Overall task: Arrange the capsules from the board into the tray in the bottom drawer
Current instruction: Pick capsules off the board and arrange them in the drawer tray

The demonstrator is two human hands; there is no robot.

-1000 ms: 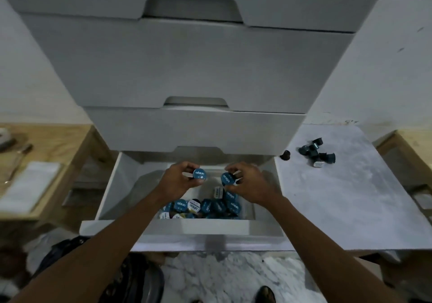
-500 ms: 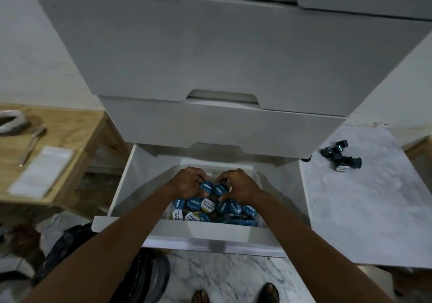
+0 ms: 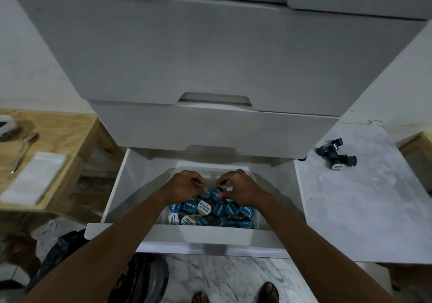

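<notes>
The bottom drawer [image 3: 187, 233] stands pulled out, and a clear tray [image 3: 254, 178] inside it holds several blue-lidded and white-lidded capsules [image 3: 211, 211]. Both hands reach down into the tray, side by side. My left hand [image 3: 184, 187] has curled fingertips pressing a blue capsule [image 3: 205, 194] onto the pile. My right hand [image 3: 242, 187] pinches another blue capsule [image 3: 216, 192] right beside it. On the white marble board [image 3: 355, 209] to the right lie several dark capsules [image 3: 335, 156] in a small heap near its far edge.
Closed white drawers [image 3: 210, 130] overhang the back of the open one. A wooden table [image 3: 58, 127] at left carries a spoon [image 3: 23, 148] and a white cloth [image 3: 35, 176]. A dark bag [image 3: 70, 256] and sandalled feet [image 3: 268, 291] are on the marble floor below.
Both hands have come down from above the tray, each with a blue capsule, to the pile. The view has tilted down and moved closer.
</notes>
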